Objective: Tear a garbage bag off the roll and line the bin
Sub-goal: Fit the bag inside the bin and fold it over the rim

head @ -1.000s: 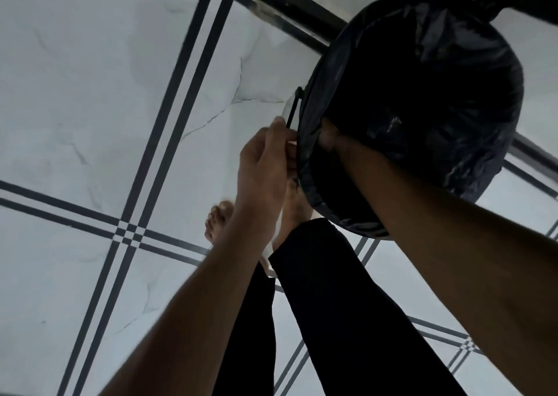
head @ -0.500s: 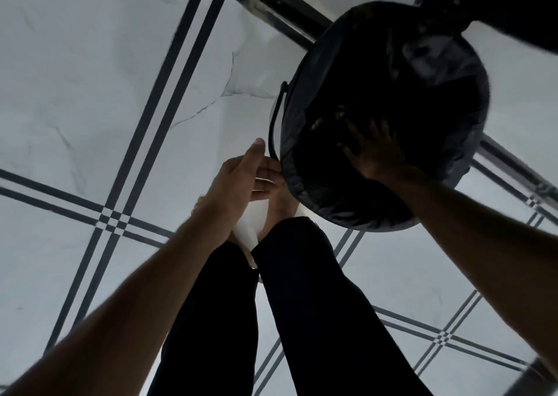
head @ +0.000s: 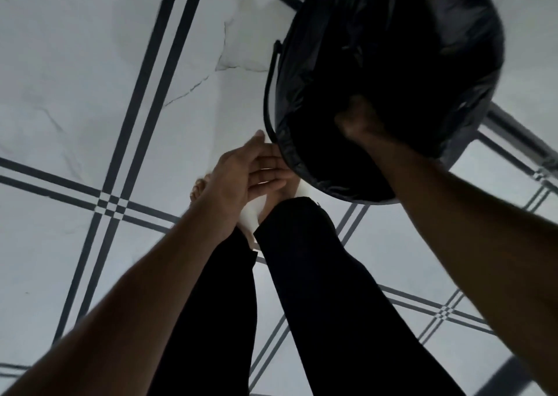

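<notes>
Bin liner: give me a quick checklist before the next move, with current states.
1. Garbage bag is inside the bin: ok.
2. Bag edge folded over the near rim: ok.
3. Far rim covered: cannot tell, too dark.
4. Right hand inside, pressing the liner down: cannot tell, blurred.
5. Left hand steadies the bin's outside, fingers straight: ok.
6. Bin upright on the floor: ok.

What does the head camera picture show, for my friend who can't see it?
A person's right hand reaches down inside a round bin lined with a black garbage bag. Their left hand, fingers straight, is by the bin's near rim. Below are black trouser legs, bare feet and white floor tiles with dark stripes.
</notes>
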`<state>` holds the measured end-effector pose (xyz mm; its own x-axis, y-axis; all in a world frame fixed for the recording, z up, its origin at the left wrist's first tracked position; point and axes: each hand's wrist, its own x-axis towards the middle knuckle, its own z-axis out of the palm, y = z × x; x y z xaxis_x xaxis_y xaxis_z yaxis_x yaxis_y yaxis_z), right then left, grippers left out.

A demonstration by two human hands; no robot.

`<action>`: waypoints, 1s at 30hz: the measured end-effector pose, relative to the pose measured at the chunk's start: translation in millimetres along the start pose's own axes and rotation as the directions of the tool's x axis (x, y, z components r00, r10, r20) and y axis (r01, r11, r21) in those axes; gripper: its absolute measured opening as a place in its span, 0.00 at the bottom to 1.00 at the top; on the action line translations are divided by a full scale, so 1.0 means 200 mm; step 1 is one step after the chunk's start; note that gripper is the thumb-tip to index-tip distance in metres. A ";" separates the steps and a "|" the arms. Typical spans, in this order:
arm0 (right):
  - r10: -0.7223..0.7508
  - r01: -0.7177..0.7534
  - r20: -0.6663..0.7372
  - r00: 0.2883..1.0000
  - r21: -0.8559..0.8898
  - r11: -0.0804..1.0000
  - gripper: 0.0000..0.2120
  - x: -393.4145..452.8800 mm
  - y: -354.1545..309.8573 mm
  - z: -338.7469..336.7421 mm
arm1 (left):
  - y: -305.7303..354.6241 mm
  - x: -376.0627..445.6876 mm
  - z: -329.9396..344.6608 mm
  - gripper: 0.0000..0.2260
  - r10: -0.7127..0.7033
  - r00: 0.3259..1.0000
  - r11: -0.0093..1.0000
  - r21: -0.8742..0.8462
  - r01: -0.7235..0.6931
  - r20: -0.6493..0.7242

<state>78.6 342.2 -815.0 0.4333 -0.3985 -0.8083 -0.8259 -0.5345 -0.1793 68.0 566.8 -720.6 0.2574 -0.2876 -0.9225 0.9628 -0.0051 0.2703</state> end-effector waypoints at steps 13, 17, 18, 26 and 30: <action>-0.052 -0.058 0.455 0.889 0.225 0.973 0.37 -0.33 -0.10 0.15 | 0.04 -0.10 0.11 0.19 -0.004 1.000 0.997 -0.075 0.005 0.006; -0.043 0.034 0.281 0.959 0.036 0.999 0.20 -0.26 -0.16 0.06 | 0.04 -0.10 0.09 0.20 -0.010 1.000 0.998 -0.057 0.009 0.000; -0.061 0.052 0.168 0.984 0.058 0.997 0.18 -0.24 -0.18 0.01 | 0.04 -0.11 0.09 0.20 -0.012 1.000 0.998 -0.060 0.012 -0.003; -0.318 0.211 -0.319 0.893 -0.328 0.921 0.29 -0.12 -0.15 -0.14 | 0.11 -0.07 0.05 0.18 0.057 0.997 0.995 -0.082 -0.060 -0.043; -0.105 0.157 0.189 0.976 -0.280 0.947 0.34 0.06 -0.12 -0.05 | 0.10 -0.03 0.03 0.20 0.054 0.998 0.994 -0.099 -0.051 0.027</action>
<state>107.7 342.7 -814.6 0.4419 -0.1915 -0.8764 -0.6137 -0.7771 -0.1396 86.0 561.9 -708.1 0.3070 -0.3129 -0.8988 0.9517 0.1046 0.2886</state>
